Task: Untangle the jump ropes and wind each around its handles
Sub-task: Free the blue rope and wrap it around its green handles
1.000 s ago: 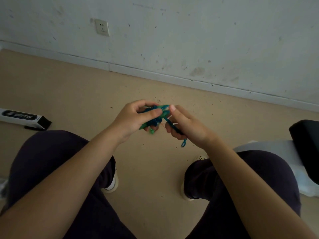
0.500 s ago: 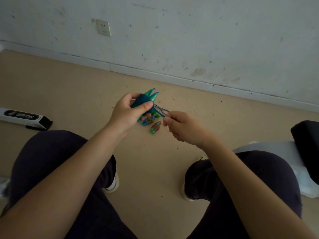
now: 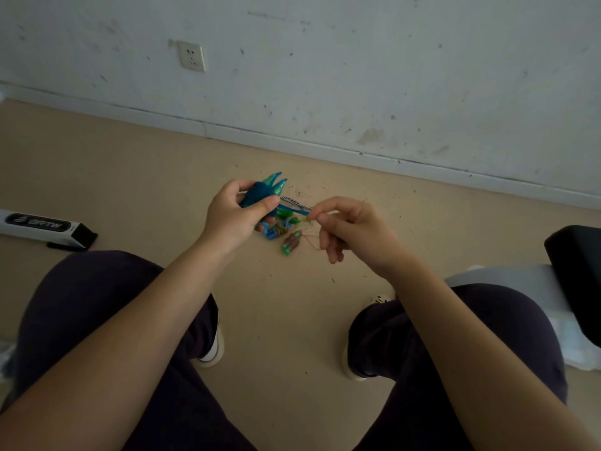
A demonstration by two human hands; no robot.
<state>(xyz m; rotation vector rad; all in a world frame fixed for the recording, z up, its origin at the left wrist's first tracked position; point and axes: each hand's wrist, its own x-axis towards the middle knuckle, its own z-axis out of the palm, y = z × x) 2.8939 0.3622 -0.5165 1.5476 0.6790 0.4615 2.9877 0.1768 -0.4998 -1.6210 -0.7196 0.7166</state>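
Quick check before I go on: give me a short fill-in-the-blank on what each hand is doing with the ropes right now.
1. The wound blue bundle is gripped by the ____ hand.
2. The right hand pinches the end of the ____-and-white rope that leads from that bundle.
3. The two smaller bundles lie on the ____ below the hands.
4. The socket is set in the ____.

Missing words: left; blue; floor; wall
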